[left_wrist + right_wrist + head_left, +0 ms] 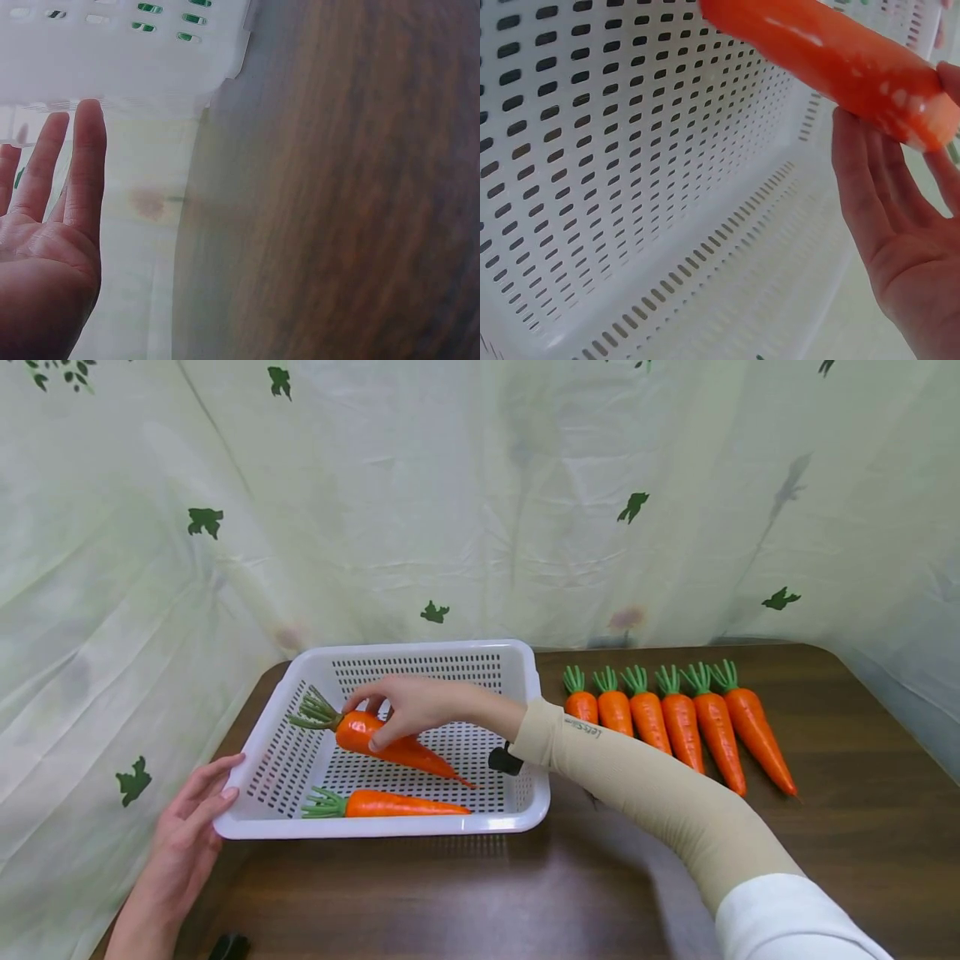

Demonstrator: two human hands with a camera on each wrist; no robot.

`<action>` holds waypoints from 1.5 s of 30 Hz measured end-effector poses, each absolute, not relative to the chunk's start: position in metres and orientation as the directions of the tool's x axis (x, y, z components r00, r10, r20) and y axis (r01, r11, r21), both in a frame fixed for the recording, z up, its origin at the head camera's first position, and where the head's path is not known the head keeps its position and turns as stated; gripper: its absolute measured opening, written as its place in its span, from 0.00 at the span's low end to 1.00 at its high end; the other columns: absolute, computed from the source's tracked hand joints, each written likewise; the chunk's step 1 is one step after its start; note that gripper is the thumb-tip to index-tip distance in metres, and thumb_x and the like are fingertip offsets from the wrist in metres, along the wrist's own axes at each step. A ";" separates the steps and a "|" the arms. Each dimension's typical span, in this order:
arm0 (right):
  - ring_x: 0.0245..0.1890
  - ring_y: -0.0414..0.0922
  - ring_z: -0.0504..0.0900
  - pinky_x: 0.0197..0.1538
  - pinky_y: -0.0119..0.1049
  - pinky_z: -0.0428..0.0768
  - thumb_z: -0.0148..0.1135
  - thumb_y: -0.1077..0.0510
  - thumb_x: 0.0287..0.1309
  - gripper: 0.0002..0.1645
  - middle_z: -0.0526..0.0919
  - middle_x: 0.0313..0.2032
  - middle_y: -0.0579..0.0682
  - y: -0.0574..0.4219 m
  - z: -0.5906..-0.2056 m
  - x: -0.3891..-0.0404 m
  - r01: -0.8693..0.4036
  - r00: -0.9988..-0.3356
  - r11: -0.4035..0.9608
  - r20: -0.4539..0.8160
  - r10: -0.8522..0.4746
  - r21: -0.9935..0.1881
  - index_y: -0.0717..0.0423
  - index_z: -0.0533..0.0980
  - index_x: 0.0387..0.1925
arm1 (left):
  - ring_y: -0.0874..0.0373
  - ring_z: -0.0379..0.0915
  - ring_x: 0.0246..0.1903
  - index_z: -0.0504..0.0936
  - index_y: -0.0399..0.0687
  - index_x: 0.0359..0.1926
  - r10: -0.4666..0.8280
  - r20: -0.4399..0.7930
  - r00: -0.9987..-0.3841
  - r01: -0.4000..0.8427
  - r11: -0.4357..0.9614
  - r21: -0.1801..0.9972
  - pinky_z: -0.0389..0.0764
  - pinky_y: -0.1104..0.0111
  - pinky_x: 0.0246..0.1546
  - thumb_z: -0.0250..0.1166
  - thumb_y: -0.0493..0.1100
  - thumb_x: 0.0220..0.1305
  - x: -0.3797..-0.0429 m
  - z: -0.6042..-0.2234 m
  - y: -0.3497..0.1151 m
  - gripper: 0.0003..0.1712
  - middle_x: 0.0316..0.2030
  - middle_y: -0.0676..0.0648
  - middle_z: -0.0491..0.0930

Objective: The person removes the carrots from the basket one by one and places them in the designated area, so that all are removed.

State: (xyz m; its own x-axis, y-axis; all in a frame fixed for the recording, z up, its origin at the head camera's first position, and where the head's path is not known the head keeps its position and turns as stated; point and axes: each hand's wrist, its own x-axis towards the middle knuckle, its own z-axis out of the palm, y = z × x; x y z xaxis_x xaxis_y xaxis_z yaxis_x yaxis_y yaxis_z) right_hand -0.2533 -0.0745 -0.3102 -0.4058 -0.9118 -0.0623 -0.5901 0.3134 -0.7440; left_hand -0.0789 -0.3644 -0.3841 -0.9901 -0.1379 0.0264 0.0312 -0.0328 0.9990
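Observation:
In the head view my right hand (416,708) grips an orange carrot (397,752) by its thick upper part, inside the white perforated basket (382,827). Its green top points left and its tip slants down to the right. The right wrist view shows the fingers (855,157) along one side of this carrot (840,60), above the slotted floor. Another carrot (405,803) lies along the basket's front wall. My left hand (183,827) touches the basket's front left corner with fingertips and thumb; in the left wrist view its fingers (88,165) are straight.
Several carrots (678,722) lie in a row on the brown wooden table (862,827), right of the basket, green tops toward the back. A pale curtain (480,510) with green leaf shapes hangs behind and to the left. A dark object (228,946) shows at the bottom edge.

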 end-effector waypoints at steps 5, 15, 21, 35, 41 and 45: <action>0.44 0.44 0.78 0.41 0.29 0.81 0.69 0.59 0.57 0.28 0.77 0.47 0.44 -0.071 -0.307 -0.249 -0.579 -0.432 0.285 -0.010 -0.902 -0.763 0.46 0.73 0.59 | 0.60 0.67 0.56 0.65 0.56 0.70 -0.139 0.029 -0.990 0.035 -0.039 0.999 0.80 0.68 0.45 0.51 0.40 0.74 -0.078 -0.384 -0.365 0.26 0.66 0.55 0.63; 0.42 0.43 0.80 0.40 0.31 0.82 0.69 0.58 0.57 0.29 0.78 0.48 0.44 -0.063 -0.287 -0.244 -0.575 -0.440 0.231 0.058 -0.896 -0.785 0.46 0.71 0.60 | 0.61 0.69 0.56 0.66 0.56 0.70 -0.139 0.036 -0.990 0.043 -0.053 0.998 0.80 0.68 0.45 0.51 0.39 0.74 -0.078 -0.385 -0.364 0.26 0.65 0.56 0.65; 0.41 0.44 0.81 0.39 0.34 0.83 0.67 0.59 0.58 0.29 0.77 0.49 0.47 -0.052 -0.273 -0.238 -0.530 -0.503 0.185 0.131 -0.854 -0.827 0.49 0.70 0.61 | 0.61 0.68 0.56 0.66 0.57 0.70 -0.141 0.031 -0.990 0.039 -0.054 0.998 0.80 0.68 0.45 0.51 0.39 0.74 -0.079 -0.384 -0.364 0.26 0.65 0.56 0.65; 0.43 0.45 0.80 0.39 0.37 0.83 0.68 0.58 0.59 0.33 0.78 0.52 0.49 -0.018 -0.256 -0.236 -0.516 -0.651 0.161 0.262 -0.713 -0.842 0.50 0.68 0.64 | 0.61 0.67 0.56 0.65 0.57 0.71 -0.144 0.014 -0.990 0.021 -0.051 0.998 0.79 0.69 0.46 0.51 0.40 0.74 -0.080 -0.384 -0.365 0.26 0.65 0.57 0.65; 0.43 0.46 0.80 0.38 0.40 0.84 0.68 0.58 0.59 0.33 0.77 0.51 0.50 -0.002 -0.253 -0.231 -0.484 -0.704 0.112 0.310 -0.640 -0.868 0.49 0.67 0.65 | 0.61 0.67 0.56 0.65 0.57 0.71 -0.145 0.005 -0.989 0.013 -0.054 0.998 0.79 0.69 0.46 0.51 0.41 0.74 -0.080 -0.384 -0.366 0.26 0.64 0.57 0.66; 0.43 0.47 0.80 0.39 0.41 0.84 0.68 0.58 0.60 0.34 0.77 0.50 0.51 0.007 -0.253 -0.229 -0.489 -0.720 0.065 0.360 -0.593 -0.870 0.51 0.66 0.66 | 0.61 0.68 0.56 0.66 0.58 0.71 -0.140 0.008 -0.990 0.016 -0.061 0.998 0.79 0.68 0.46 0.51 0.40 0.74 -0.079 -0.384 -0.366 0.26 0.64 0.57 0.66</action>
State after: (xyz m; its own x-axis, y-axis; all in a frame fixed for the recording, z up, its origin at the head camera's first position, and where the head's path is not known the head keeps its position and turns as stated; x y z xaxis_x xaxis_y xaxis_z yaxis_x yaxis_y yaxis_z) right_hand -0.2294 0.0074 -0.2526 -0.7200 -0.5931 0.3603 -0.4886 0.0646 -0.8701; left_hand -0.0790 -0.3662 -0.3843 -0.9902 -0.1398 0.0077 0.0163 -0.0608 0.9980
